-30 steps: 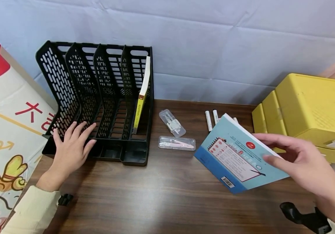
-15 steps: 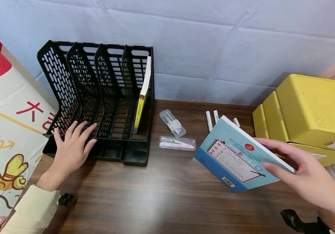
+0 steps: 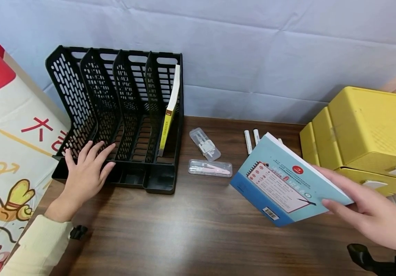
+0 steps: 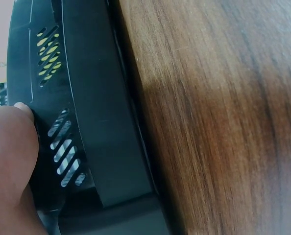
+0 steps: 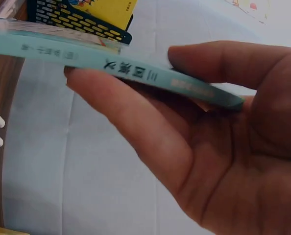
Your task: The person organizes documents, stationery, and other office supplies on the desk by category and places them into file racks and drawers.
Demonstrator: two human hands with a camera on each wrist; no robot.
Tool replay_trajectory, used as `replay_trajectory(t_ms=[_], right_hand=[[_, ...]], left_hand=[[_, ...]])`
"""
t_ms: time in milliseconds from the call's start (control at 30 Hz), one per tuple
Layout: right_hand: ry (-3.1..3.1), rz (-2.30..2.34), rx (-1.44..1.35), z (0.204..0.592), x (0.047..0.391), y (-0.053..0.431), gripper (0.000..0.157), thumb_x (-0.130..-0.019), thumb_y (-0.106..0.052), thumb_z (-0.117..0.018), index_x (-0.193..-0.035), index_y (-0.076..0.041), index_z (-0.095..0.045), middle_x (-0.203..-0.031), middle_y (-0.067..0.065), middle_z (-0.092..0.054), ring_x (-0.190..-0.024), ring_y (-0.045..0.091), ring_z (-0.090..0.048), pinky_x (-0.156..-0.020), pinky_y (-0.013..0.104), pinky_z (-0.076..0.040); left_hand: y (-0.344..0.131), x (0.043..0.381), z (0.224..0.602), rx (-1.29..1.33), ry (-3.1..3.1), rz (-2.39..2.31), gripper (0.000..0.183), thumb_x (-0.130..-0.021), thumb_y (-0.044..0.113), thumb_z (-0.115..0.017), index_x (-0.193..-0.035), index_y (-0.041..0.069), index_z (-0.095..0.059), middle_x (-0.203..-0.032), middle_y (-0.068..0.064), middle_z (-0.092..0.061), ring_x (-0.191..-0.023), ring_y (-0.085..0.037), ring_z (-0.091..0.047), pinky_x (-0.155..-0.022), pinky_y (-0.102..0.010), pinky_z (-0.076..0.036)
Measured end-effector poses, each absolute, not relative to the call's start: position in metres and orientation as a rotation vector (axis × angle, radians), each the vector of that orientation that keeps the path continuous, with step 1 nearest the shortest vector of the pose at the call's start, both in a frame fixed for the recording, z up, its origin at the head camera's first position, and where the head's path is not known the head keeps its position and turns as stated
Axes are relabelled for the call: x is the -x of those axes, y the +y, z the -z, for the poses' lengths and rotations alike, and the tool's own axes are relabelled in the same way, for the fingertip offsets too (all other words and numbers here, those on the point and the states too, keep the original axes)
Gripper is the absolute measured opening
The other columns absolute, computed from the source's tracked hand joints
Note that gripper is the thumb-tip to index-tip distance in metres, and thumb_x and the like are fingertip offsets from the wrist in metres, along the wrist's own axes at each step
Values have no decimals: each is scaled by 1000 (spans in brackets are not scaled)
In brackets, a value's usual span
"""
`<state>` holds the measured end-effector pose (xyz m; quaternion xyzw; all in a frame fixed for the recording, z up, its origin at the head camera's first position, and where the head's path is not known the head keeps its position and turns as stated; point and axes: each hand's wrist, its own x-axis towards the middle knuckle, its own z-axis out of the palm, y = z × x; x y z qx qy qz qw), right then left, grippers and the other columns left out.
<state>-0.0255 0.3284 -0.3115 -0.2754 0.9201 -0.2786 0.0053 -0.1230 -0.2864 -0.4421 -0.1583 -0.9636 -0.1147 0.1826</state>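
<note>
Evidently, the right hand [image 3: 374, 217] has its grip pinched on the blue book [image 3: 281, 188], tilted above the tabletop [image 3: 184, 230]. It should handle as light, smooth and slightly bendy; holding near the spine [image 5: 131, 72] seems firm. The left hand [image 3: 85, 172] rests unclenched, fingers spread, on the black rack [image 3: 160, 180].

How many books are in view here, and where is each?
2. The blue book is in the right hand; the yellow book leans in the rightmost compartment of the black rack. Anything behind the blue book would be hidden.
</note>
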Motion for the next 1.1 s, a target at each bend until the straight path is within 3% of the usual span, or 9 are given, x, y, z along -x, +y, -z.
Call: replay_trajectory(t_ms=[333,500,600,833,1100], right_hand=[[2975,927,725,311,22,320,76,-86,18,-68,-152,-11,-47,-122,-25,-61,-71,3,-58,-45,18,-35],[2902,1110,644,309,26,323,75,-86,23,-63,-152,-7,-45,-124,-22,-61,-77,2,-65,-49,17,-49],[2850,1224,629,306,30,326,76,-86,27,-58,-153,-4,-42,-124,-17,-64,-83,5,-71,-55,25,-57],[2765,1472,627,292,47,329,74,-85,33,-51,-152,3,-41,-125,-4,-68,-88,9,-73,-56,31,-58],[2495,1983,655,282,63,331,70,-89,32,-38,-154,7,-35,-134,11,-59,-97,12,-74,-53,32,-56]], left_hand=[[-287,125,444,446,-2719,317,46,-106,39,-50,-148,19,-50,-148,-22,-46,-141,-49,-34,-108,-80,1],[-287,124,444,452,-2710,315,47,-106,40,-52,-148,20,-50,-149,-21,-46,-141,-49,-34,-108,-80,0],[-288,124,444,457,-2700,313,47,-106,41,-51,-148,19,-51,-148,-21,-47,-140,-49,-34,-108,-81,0],[-288,123,445,452,-2702,312,47,-106,41,-50,-147,19,-51,-148,-22,-47,-140,-49,-34,-107,-81,0],[-288,124,446,448,-2699,305,47,-106,41,-50,-147,19,-51,-148,-22,-47,-140,-49,-34,-107,-81,1]])
